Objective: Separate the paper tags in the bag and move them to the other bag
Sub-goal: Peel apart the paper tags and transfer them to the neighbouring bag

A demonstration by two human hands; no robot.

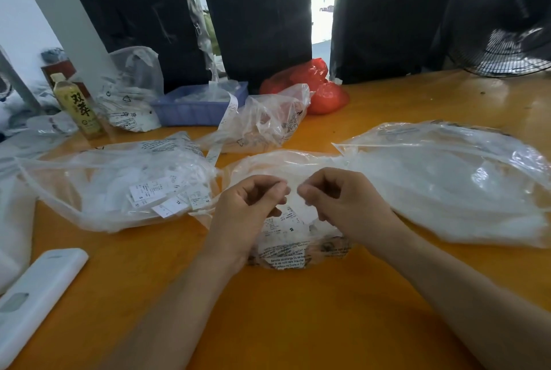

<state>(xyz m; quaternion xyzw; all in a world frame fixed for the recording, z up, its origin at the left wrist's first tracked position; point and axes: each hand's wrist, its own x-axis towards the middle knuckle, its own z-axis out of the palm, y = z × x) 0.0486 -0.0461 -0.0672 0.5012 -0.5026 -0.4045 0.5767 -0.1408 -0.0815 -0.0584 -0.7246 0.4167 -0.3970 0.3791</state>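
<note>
Progress: We judged the job partway done. The left bag (119,187) already held loose cut tags, while the middle bag (298,238) under our hands still had tags in it.

Step in hand: Our left hand (247,214) and right hand (343,205) met above the middle bag, each with thumb and fingertips pinched on a small white tag (293,190) between them. We seemed to be pulling tags apart.

Grip: Both hands were clenched in a pinch on the tag; its exact edges were too blurred for us to make out.

Middle bag: Clear plastic with printed warning text, lying on the table (298,310), with printed white tags showing through.

Left bag: Clear, open towards us, with many separate tags lying in a heap, size letters visible on some.

Right bag (447,187): Large, clear, packed with white material; we could not tell whether that was tags.

Left to do: As we judged it, the rest of the middle bag needed separating and moving across.

Further back: A blue tray (190,110) with white strips, a crumpled clear bag (262,122), a red bag (316,89) and a bottle (79,107).
</note>
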